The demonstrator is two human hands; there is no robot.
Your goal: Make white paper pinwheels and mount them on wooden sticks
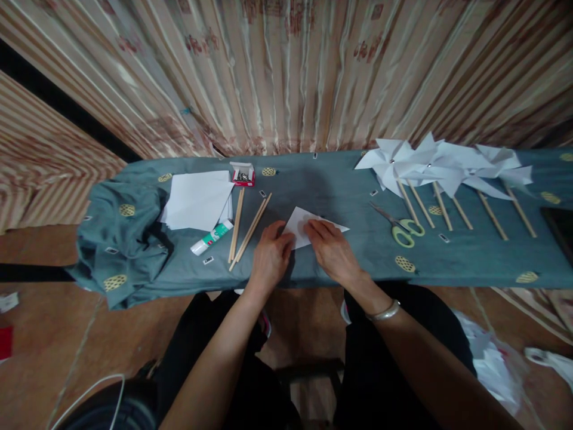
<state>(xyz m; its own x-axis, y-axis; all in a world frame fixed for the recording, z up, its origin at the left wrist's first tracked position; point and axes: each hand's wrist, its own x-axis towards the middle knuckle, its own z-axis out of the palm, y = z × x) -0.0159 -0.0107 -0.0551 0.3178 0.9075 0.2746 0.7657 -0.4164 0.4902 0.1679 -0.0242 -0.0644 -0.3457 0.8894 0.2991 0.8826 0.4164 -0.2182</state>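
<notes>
A white sheet of paper (297,222), folded into a triangle, lies on the cloth-covered table before me. At its left corner, my left hand (271,252) has its fingers and thumb closed on the edge. My right hand (332,246) rests on the right half with its fingers stretched out flat, covering part of the paper. A silver bangle (385,312) circles the right wrist. To the left lie several wooden sticks (250,232), a glue stick (211,237) and a stack of white paper (197,200). Green-handled scissors (405,232) lie partly open to the right.
Several white paper pinwheels (430,167) on wooden sticks overlap at the back right. A small red box (243,174) of metal pins stands behind the sticks. The green cloth (129,239) bunches up at the table's left end. A dark flat object (559,233) lies at the right edge.
</notes>
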